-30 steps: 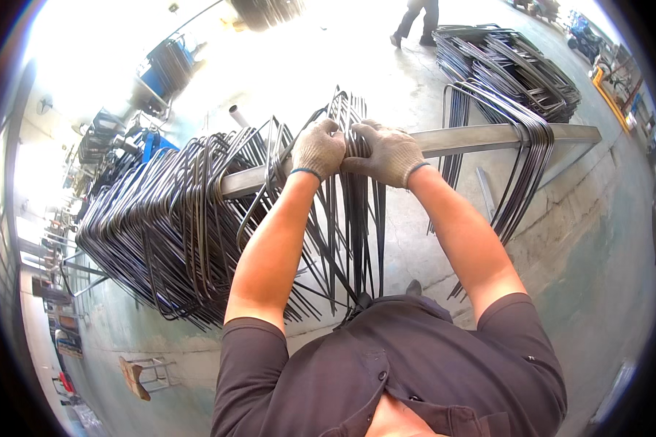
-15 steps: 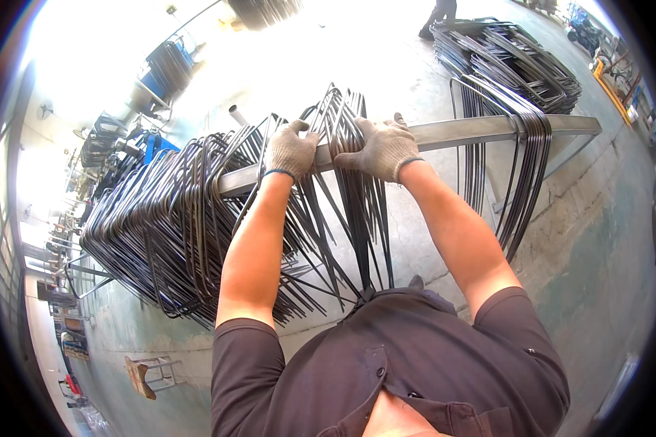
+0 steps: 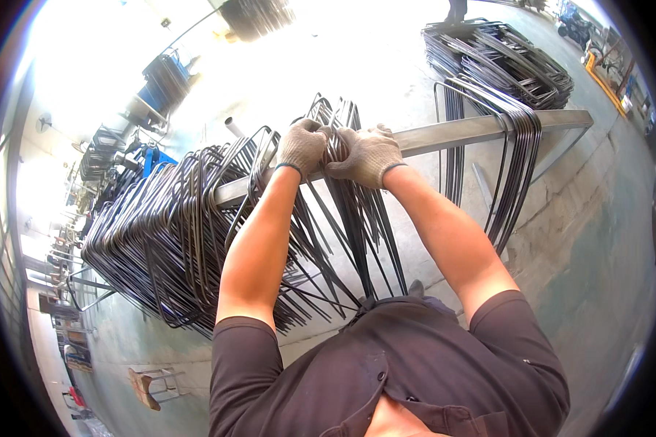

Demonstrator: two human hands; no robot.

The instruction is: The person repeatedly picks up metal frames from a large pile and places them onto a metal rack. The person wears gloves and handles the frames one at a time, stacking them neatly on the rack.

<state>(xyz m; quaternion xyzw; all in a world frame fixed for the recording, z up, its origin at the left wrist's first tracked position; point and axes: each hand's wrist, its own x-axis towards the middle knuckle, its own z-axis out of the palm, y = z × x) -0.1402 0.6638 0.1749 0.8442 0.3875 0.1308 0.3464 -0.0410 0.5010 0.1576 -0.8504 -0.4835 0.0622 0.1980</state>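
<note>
Gripping a small bundle of bent rebar loops hung over the steel rail | left hand and right hand gloved, both closed on bundle top | judgement: keep loops together, clear of big stack

Gloves: grey knitted cloth, matt and coarse, on the left hand and right hand.
Bent rods: dark metal, dull sheen, under the gloves.
Rail: grey metal, smooth, faintly glossy.
Rod stack: same dark metal, left of the gloves.
Shirt: dark matt cloth.
Floor: rough, stained concrete.
</note>
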